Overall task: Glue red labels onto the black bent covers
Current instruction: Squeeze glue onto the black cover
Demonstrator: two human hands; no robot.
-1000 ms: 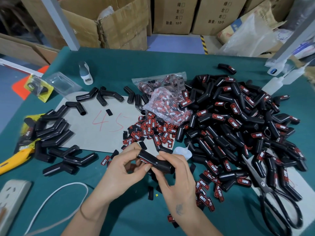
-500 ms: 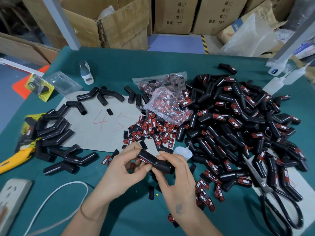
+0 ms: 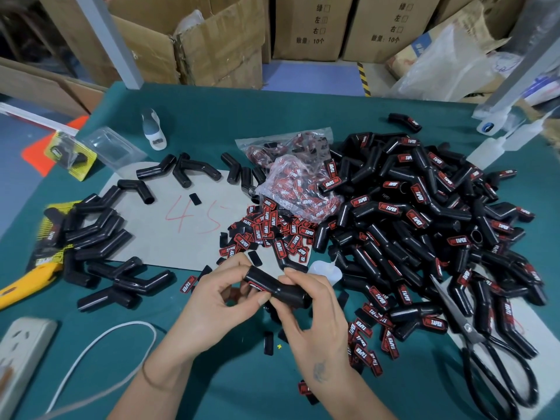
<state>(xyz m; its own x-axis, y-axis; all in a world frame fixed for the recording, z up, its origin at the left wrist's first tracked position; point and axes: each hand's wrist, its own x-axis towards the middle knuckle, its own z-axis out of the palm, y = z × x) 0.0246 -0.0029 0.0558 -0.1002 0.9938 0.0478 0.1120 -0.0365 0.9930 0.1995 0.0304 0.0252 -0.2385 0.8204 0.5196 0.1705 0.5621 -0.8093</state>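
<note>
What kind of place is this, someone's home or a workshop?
Most likely a small factory or packing workshop: a heap of labelled black covers fills the green table, stacked cardboard cartons stand behind, and bags of red labels wait nearby.

Unlabelled covers [image 3: 100, 237] left, labels [image 3: 272, 231] middle, labelled pile [image 3: 424, 222] right.

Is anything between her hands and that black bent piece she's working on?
Nothing visible. The left hand and the right hand both grip the black bent cover directly, with a red label on its near side under the left thumb.
</note>
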